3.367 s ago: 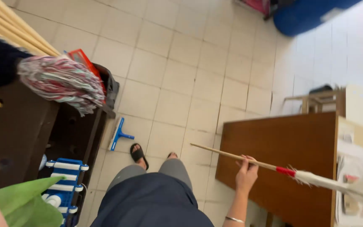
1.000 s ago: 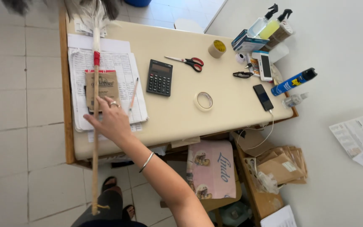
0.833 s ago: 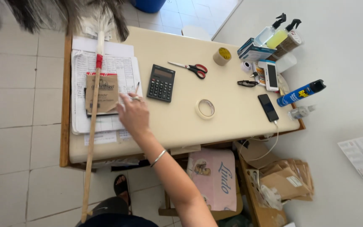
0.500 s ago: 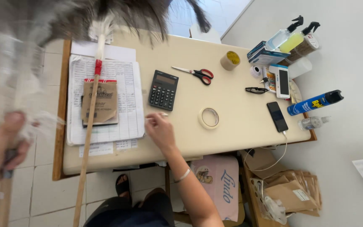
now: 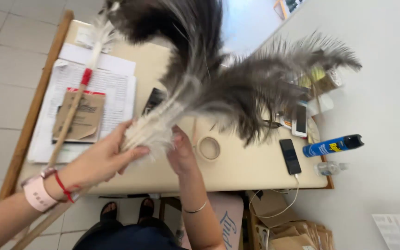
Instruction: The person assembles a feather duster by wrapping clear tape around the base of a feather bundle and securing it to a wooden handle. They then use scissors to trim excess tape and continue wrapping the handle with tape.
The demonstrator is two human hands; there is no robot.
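Holding up a big feather duster point(image 5: 209, 88) over the desk point(image 5: 237, 171), the person has both hands at its pale bottom end. The left hand point(image 5: 100, 159) is curled around the soft white base, fingers closed on it. The right hand point(image 5: 181, 150) presses in from the other side, just past the base, but I cannot tell if its fingers are closed, because the fluff covers them. The feathers fan up and away from the hands, toward the far edge of the desk and the wall. Both hands are about equally close to the base.

A long wooden stick point(image 5: 68, 122) with a red band lies along the left edge of the desk, over the papers point(image 5: 116, 99). It passes just beside the left wrist.

The dark feathers hide much of the far half of the desk. A tape roll point(image 5: 208, 148) peeks out under them. Near the right edge lie a phone point(image 5: 290, 156) and a blue spray can point(image 5: 332, 145).
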